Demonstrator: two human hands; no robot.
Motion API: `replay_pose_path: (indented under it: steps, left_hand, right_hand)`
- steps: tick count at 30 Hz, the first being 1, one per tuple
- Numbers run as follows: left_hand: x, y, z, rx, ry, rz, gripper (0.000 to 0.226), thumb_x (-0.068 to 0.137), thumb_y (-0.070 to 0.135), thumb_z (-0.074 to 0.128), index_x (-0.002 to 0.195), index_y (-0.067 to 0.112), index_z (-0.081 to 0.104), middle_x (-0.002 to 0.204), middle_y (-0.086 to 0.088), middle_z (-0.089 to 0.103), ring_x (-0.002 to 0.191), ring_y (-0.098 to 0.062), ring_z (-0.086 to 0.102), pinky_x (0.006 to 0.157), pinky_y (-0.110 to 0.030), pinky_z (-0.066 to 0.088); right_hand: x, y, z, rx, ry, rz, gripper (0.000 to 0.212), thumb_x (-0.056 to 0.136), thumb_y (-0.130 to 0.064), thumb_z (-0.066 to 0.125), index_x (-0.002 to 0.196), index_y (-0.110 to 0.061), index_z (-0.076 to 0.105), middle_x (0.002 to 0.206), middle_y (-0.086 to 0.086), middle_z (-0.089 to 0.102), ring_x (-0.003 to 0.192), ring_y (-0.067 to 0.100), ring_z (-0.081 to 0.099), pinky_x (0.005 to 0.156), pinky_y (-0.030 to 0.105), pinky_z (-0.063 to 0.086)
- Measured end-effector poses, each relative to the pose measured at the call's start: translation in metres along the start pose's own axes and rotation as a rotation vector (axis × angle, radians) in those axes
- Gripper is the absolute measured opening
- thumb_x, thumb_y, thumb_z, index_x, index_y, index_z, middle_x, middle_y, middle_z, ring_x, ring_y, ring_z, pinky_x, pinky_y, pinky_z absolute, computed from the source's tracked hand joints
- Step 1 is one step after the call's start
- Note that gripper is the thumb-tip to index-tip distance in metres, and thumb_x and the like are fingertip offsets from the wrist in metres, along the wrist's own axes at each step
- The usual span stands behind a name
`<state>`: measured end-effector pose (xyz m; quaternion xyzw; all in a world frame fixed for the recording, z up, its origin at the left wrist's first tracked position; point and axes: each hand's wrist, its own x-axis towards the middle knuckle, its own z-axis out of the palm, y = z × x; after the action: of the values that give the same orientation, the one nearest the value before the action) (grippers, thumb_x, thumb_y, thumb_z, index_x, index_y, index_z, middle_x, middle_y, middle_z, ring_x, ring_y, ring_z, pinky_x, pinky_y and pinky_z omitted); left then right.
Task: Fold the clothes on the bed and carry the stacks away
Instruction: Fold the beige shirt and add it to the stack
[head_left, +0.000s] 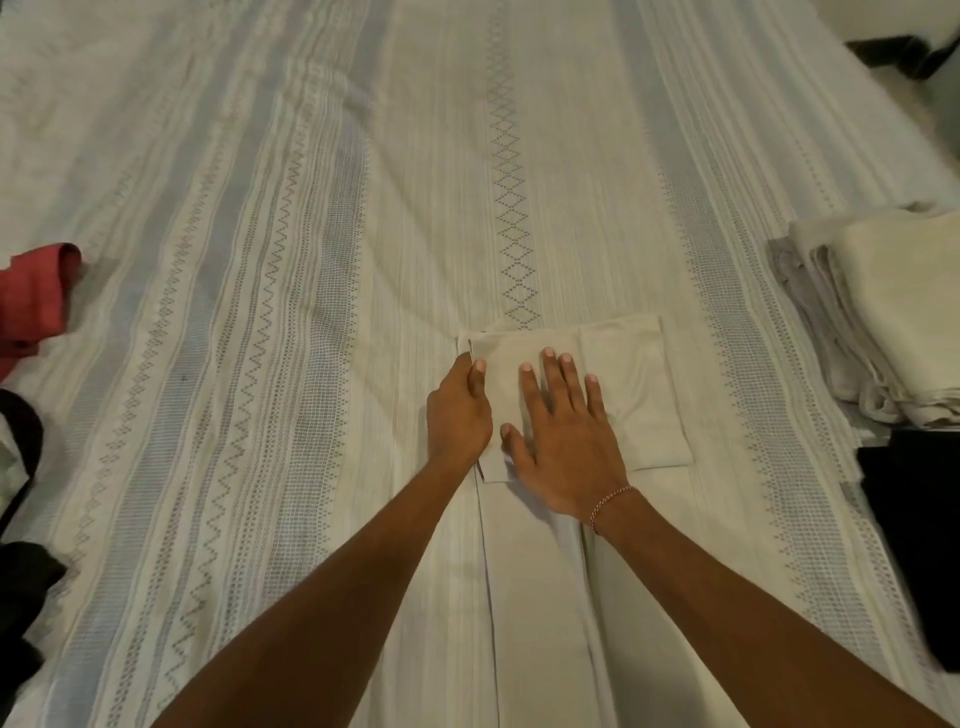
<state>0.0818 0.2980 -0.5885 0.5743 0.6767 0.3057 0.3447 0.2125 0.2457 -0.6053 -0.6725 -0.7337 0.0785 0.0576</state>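
Right hand (563, 447) presses cream garment (634, 395) flat; left hand (460, 410) pinches its edge

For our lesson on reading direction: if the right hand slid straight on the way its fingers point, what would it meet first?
The right hand stays on the folded cream cloth, reaches its far edge, then only bare bedspread, as far as visible.

A white woven bedspread (311, 260) with grey zigzag and diamond bands is spread across the whole bed. Beyond its far right corner, a dark object (904, 54) is seen, too blurred to identify. A thin beaded bracelet (610, 500) is worn above the bedspread's near middle.
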Motion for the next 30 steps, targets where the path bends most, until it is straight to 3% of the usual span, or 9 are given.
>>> replay_pose_path:
  steps: [2, 5, 10, 13, 16, 19, 24, 27, 30]
  left_hand:
    - [-0.001, -0.002, 0.001, 0.053, 0.025, 0.027, 0.035, 0.110, 0.034, 0.035, 0.129, 0.018, 0.060, 0.090, 0.011, 0.065, 0.070, 0.005, 0.057, 0.065, -0.010, 0.045]
    - [-0.001, -0.004, 0.000, 0.104, 0.020, 0.020, 0.038, 0.109, 0.034, 0.039, 0.143, 0.021, 0.050, 0.096, 0.001, 0.071, 0.078, -0.012, 0.067, 0.078, -0.031, 0.058]
    - [-0.009, 0.007, -0.001, 0.465, 0.146, -0.065, 0.040, 0.107, 0.036, 0.042, 0.141, 0.015, 0.040, 0.115, -0.008, 0.068, 0.090, -0.025, 0.066, 0.071, -0.033, 0.044]
    - [-0.018, -0.004, 0.005, 0.564, 0.185, 0.270, 0.046, 0.103, 0.032, 0.051, 0.143, 0.009, 0.045, 0.131, -0.014, 0.061, 0.113, -0.032, 0.062, 0.086, -0.041, 0.052]
    - [-0.015, -0.029, 0.009, 0.665, -0.092, 0.525, 0.058, 0.107, 0.046, 0.024, 0.159, 0.019, 0.023, 0.164, -0.010, 0.027, 0.153, -0.026, 0.023, 0.123, -0.048, 0.024]
    - [-0.004, -0.043, 0.003, 0.709, -0.327, 0.505, 0.065, 0.102, 0.056, 0.000, 0.160, 0.028, -0.002, 0.169, 0.001, -0.009, 0.154, -0.014, -0.014, 0.127, -0.046, -0.001]
    - [-0.012, -0.028, -0.005, 0.737, -0.393, 0.416, 0.063, 0.102, 0.055, 0.003, 0.159, 0.029, -0.009, 0.168, 0.000, -0.016, 0.153, -0.017, -0.019, 0.126, -0.045, -0.006]
    - [-0.049, -0.025, -0.005, 0.768, -0.404, 0.445, 0.059, 0.107, 0.050, 0.007, 0.159, 0.028, -0.008, 0.168, 0.000, -0.015, 0.153, -0.018, -0.018, 0.125, -0.042, -0.009]
    - [-0.111, -0.031, -0.002, 0.786, -0.441, 0.586, 0.058, 0.109, 0.045, 0.008, 0.160, 0.022, -0.006, 0.168, 0.000, -0.011, 0.154, -0.016, -0.016, 0.126, -0.044, -0.003]
  right_hand:
    - [0.000, 0.004, 0.004, -0.009, -0.006, -0.004, 0.082, 0.097, -0.064, 0.014, 0.162, -0.013, 0.013, 0.169, 0.014, 0.000, 0.156, 0.030, -0.004, 0.126, 0.053, 0.002]
    - [-0.001, 0.006, 0.008, 0.001, -0.004, -0.009, 0.088, 0.095, -0.072, 0.015, 0.162, -0.016, 0.011, 0.169, 0.014, -0.002, 0.156, 0.029, -0.007, 0.125, 0.055, 0.002]
    - [0.001, 0.001, 0.012, -0.027, -0.051, 0.011, 0.108, 0.082, -0.088, 0.020, 0.162, -0.017, 0.003, 0.168, 0.015, -0.010, 0.155, 0.032, -0.014, 0.122, 0.061, 0.000]
    - [0.000, 0.002, 0.013, -0.049, -0.055, 0.010, 0.115, 0.077, -0.090, 0.025, 0.162, -0.017, 0.001, 0.168, 0.015, -0.012, 0.154, 0.032, -0.016, 0.122, 0.061, 0.001]
    - [-0.002, 0.003, 0.014, -0.051, -0.062, 0.004, 0.119, 0.072, -0.088, 0.031, 0.162, -0.018, -0.002, 0.168, 0.013, -0.014, 0.154, 0.031, -0.017, 0.122, 0.060, 0.001]
    - [-0.001, 0.004, 0.018, -0.033, -0.046, 0.007, 0.119, 0.072, -0.089, 0.033, 0.162, -0.020, -0.002, 0.169, 0.011, -0.011, 0.155, 0.029, -0.015, 0.123, 0.059, 0.000]
    - [-0.012, 0.002, 0.005, -0.035, -0.073, -0.008, 0.107, 0.083, -0.086, 0.023, 0.162, -0.017, 0.003, 0.169, 0.012, -0.008, 0.155, 0.029, -0.013, 0.123, 0.058, -0.003]
    - [-0.062, 0.000, 0.006, -0.048, -0.005, -0.046, 0.078, 0.102, -0.060, 0.022, 0.161, -0.010, 0.014, 0.168, 0.015, 0.006, 0.156, 0.030, -0.002, 0.124, 0.058, 0.006]
    - [-0.130, 0.000, 0.016, -0.091, 0.001, -0.053, 0.066, 0.106, -0.042, 0.020, 0.161, -0.008, 0.009, 0.169, 0.015, 0.001, 0.156, 0.030, -0.003, 0.123, 0.057, 0.013]
